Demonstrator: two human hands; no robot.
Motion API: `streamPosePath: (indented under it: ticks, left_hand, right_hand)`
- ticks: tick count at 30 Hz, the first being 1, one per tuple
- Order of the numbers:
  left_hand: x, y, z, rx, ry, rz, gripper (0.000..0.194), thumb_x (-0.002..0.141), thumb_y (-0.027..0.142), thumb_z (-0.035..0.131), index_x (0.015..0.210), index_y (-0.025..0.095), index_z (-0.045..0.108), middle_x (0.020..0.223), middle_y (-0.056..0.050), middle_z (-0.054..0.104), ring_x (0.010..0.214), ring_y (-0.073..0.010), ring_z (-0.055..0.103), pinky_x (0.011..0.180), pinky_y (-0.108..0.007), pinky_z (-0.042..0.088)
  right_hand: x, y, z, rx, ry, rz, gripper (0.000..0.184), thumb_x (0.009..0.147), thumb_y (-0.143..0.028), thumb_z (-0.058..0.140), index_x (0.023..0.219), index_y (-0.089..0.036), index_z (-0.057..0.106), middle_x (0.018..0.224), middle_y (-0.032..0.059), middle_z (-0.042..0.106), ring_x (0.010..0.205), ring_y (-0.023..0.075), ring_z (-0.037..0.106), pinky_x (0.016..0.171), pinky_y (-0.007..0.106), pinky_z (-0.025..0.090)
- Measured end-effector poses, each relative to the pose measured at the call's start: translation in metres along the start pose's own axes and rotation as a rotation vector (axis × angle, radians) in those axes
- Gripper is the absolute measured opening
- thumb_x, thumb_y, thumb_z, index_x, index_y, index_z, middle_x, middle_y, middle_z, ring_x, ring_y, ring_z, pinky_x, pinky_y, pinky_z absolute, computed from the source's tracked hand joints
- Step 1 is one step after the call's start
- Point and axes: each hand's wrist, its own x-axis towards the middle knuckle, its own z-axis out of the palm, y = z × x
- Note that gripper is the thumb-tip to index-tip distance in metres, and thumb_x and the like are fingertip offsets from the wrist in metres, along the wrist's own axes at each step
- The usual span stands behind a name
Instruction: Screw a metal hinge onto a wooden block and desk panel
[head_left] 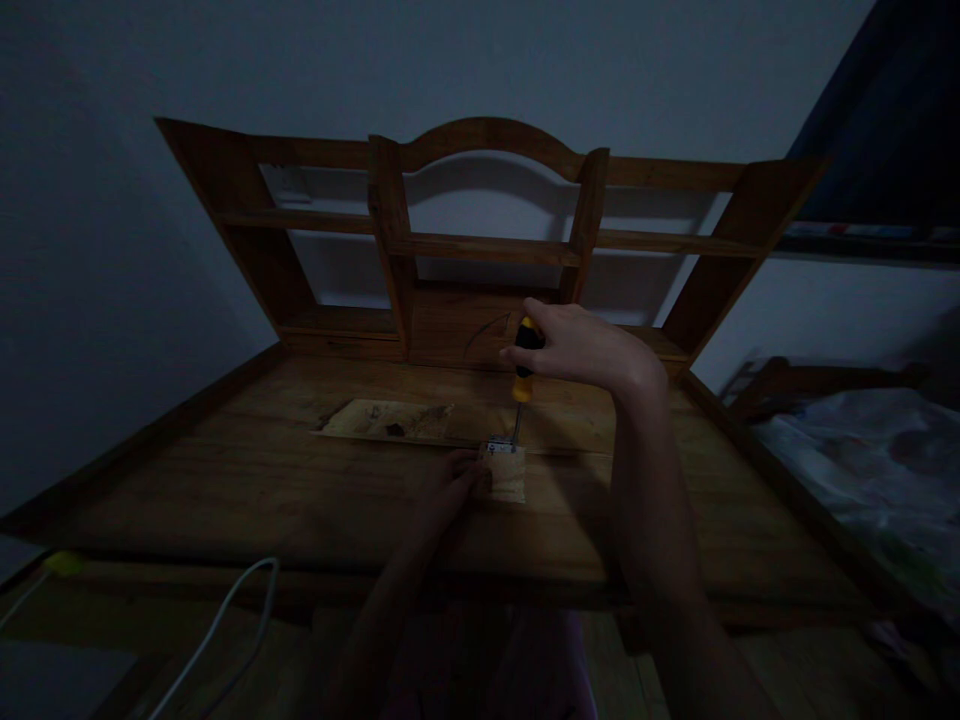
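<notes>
Wrist arched, right hand clamps fingers round a screwdriver between front and back edges of a tabletop; left hand touches a wood block, finger grip unclear

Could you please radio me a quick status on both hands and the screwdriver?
Right hand gripping screwdriver, tip down at metal fitting. Left hand at small wood block's left side. Nothing visible blocking the screwdriver.

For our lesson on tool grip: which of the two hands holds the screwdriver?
The right hand grips the yellow-and-black screwdriver; the left hand instead touches the small wood block.
</notes>
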Motion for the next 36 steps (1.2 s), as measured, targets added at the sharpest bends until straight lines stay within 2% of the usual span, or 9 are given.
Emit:
streamPosePath:
  ticks: [5, 8, 12, 14, 17, 21, 28, 33, 36]
  left_hand:
    - [0.002, -0.004, 0.000, -0.017, -0.019, 0.017, 0.033, 0.074, 0.042, 0.071, 0.098, 0.019, 0.072, 0.098, -0.010, 0.077, 0.095, -0.0258, 0.071, 0.086, -0.036, 0.054]
    - [0.003, -0.009, 0.000, -0.017, 0.003, 0.018, 0.035, 0.073, 0.042, 0.072, 0.098, 0.018, 0.072, 0.099, -0.010, 0.076, 0.096, -0.0262, 0.071, 0.085, -0.036, 0.055]
    - [0.004, -0.012, 0.001, -0.039, 0.009, 0.008, 0.034, 0.074, 0.041, 0.071, 0.099, 0.018, 0.071, 0.099, -0.010, 0.076, 0.096, -0.0263, 0.071, 0.085, -0.036, 0.055]
    - [0.004, -0.011, 0.001, -0.044, -0.005, 0.019, 0.033, 0.074, 0.040, 0.071, 0.099, 0.019, 0.071, 0.098, -0.010, 0.076, 0.095, -0.0262, 0.071, 0.085, -0.037, 0.055]
    - [0.004, -0.010, 0.001, -0.027, -0.013, 0.022, 0.034, 0.074, 0.041, 0.071, 0.099, 0.018, 0.071, 0.099, -0.010, 0.076, 0.096, -0.0265, 0.071, 0.086, -0.037, 0.054]
    - [0.005, -0.011, 0.000, -0.031, -0.025, 0.021, 0.036, 0.074, 0.043, 0.071, 0.100, 0.017, 0.071, 0.100, -0.011, 0.076, 0.096, -0.0260, 0.071, 0.085, -0.035, 0.054]
    - [0.004, -0.009, 0.000, 0.007, 0.001, 0.038, 0.034, 0.075, 0.043, 0.070, 0.098, 0.018, 0.072, 0.101, -0.011, 0.076, 0.098, -0.0273, 0.070, 0.088, -0.036, 0.053]
    - [0.006, -0.012, 0.000, 0.015, 0.010, 0.030, 0.036, 0.075, 0.044, 0.070, 0.099, 0.017, 0.072, 0.100, -0.012, 0.076, 0.097, -0.0277, 0.070, 0.087, -0.038, 0.054]
    - [0.006, -0.013, 0.000, -0.002, -0.013, 0.046, 0.036, 0.076, 0.044, 0.069, 0.101, 0.018, 0.072, 0.101, -0.011, 0.076, 0.097, -0.0275, 0.070, 0.088, -0.038, 0.054]
  right_hand:
    - [0.001, 0.000, -0.003, 0.058, -0.021, -0.115, 0.021, 0.089, -0.035, 0.058, 0.102, -0.020, 0.061, 0.107, 0.0097, 0.070, 0.096, 0.0242, 0.065, 0.079, 0.032, 0.046]
    - [0.000, -0.003, -0.001, 0.060, -0.007, -0.107, 0.024, 0.092, -0.040, 0.057, 0.102, -0.020, 0.062, 0.102, 0.0091, 0.071, 0.092, 0.0235, 0.066, 0.075, 0.031, 0.045]
    - [-0.002, -0.007, 0.000, 0.058, 0.026, -0.082, 0.040, 0.092, -0.058, 0.055, 0.101, -0.020, 0.061, 0.100, 0.0096, 0.070, 0.091, 0.0239, 0.065, 0.073, 0.031, 0.044]
    - [-0.002, -0.007, -0.002, 0.088, 0.026, -0.137, 0.038, 0.092, -0.056, 0.056, 0.105, -0.020, 0.061, 0.104, 0.0086, 0.070, 0.094, 0.0230, 0.064, 0.076, 0.030, 0.044]
    - [-0.003, -0.005, -0.004, 0.112, 0.001, -0.192, 0.024, 0.095, -0.043, 0.057, 0.104, -0.021, 0.061, 0.103, 0.0059, 0.070, 0.094, 0.0202, 0.064, 0.077, 0.028, 0.043]
    - [-0.004, -0.002, -0.005, 0.094, 0.004, -0.165, 0.021, 0.096, -0.041, 0.056, 0.100, -0.021, 0.063, 0.098, 0.0051, 0.071, 0.089, 0.0198, 0.065, 0.076, 0.028, 0.043]
    - [0.001, -0.001, 0.003, 0.007, 0.075, -0.046, 0.037, 0.092, -0.055, 0.056, 0.092, -0.019, 0.063, 0.093, 0.0103, 0.070, 0.087, 0.0245, 0.065, 0.073, 0.032, 0.044]
    - [0.001, -0.001, -0.004, 0.128, -0.022, -0.130, 0.019, 0.089, -0.034, 0.058, 0.101, -0.021, 0.064, 0.102, 0.0055, 0.072, 0.093, 0.0210, 0.065, 0.078, 0.029, 0.044]
    - [-0.002, -0.003, -0.009, 0.155, -0.044, -0.178, 0.017, 0.088, -0.027, 0.056, 0.102, -0.021, 0.064, 0.102, 0.0047, 0.072, 0.091, 0.0196, 0.065, 0.077, 0.027, 0.044]
